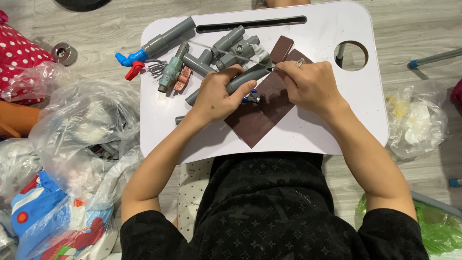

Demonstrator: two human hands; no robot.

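Observation:
My left hand (219, 94) grips a grey plastic pipe (250, 77) over a white lap table (337, 115). At the pipe's right end my right hand (310, 86), with a ring on one finger, pinches a small brown strip of sandpaper (281, 48). A larger brown sandpaper sheet (262, 118) lies on the table under both hands. A small blue-handled tool (251, 97) peeks out below my left fingers.
Several grey pipe fittings (226, 50), a grey pipe with a blue valve (139, 54) and a red handle (134, 71) lie on the table's far left. Clear plastic bags (86, 135) crowd the floor at left, another bag (416, 123) at right, a green bag (438, 231) lower right.

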